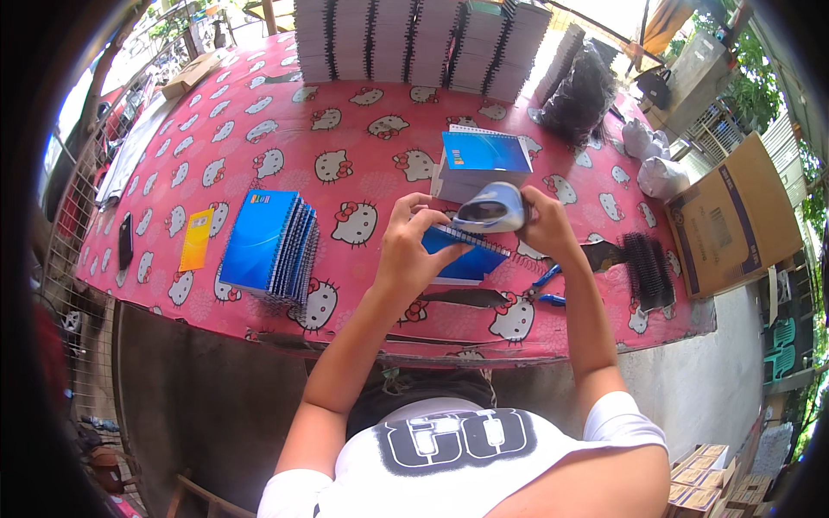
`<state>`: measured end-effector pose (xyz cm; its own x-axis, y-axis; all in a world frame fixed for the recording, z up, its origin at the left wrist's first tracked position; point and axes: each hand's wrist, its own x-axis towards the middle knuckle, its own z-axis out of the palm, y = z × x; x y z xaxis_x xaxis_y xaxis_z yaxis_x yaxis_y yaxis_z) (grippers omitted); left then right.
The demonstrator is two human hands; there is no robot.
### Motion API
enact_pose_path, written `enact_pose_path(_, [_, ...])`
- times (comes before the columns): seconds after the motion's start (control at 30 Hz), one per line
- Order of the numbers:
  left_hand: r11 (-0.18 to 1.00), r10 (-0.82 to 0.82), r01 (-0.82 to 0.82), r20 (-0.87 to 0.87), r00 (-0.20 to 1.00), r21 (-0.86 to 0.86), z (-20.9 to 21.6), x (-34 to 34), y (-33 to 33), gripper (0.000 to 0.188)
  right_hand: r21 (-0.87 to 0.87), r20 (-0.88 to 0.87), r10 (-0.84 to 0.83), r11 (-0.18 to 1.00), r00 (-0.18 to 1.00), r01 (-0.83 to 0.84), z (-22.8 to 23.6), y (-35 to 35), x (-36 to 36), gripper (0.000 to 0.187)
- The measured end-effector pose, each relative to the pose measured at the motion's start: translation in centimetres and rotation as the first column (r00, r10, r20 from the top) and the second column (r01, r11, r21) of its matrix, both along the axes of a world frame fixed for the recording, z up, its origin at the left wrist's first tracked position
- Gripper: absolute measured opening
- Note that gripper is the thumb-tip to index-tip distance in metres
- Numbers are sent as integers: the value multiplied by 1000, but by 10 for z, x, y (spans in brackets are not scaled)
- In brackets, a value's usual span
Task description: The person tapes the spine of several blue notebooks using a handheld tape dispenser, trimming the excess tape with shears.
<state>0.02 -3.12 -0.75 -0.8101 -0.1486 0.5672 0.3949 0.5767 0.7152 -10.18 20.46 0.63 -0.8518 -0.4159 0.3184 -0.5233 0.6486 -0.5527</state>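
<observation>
My left hand [413, 246] grips a blue notebook [462, 257] at its punched edge, with fingers above and thumb along the near side. A wire coil [524, 262] sticks out past the notebook's right end. My right hand [548, 223] is closed around a rounded white-and-blue thing with a dark hollow [492, 209], held just above that edge; its kind I cannot make out. Behind my hands stands a stack of loose-leaf blue-covered notebooks [485, 154]. Blue-handled pliers [549, 278] lie right of the notebook, below my right hand.
Coil-bound blue notebooks [263, 242] are stacked at left, near a yellow booklet [197, 240] and a dark phone [126, 240]. Black coils [648, 269] lie at right, by a cardboard box [734, 216]. Tall notebook stacks [414, 43] and a black plastic bag [580, 97] stand at the back.
</observation>
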Motion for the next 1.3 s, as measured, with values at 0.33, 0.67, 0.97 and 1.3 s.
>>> enact_pose_path(0.33, [681,-280,156,57,958,715,-26,5,-17,40,-396,303,306,902,903,-172,22,-33,10,30])
enact_pose_path(0.67, [614,-335,234,-19,942,754,-37,1,-31,31,-266,69,111,960,991,-89,23,-38,10,36])
enact_pose_path(0.97, [504,-440,344,-107,891,792,-30,-9,-28,21,90,-366,-526,801,768,592,-56,137,-12,44])
enact_pose_path(1.3, [966,-215,228,-113,970,119,-12,44,0,25,335,-39,132,936,990,-111,-44,105,109,59])
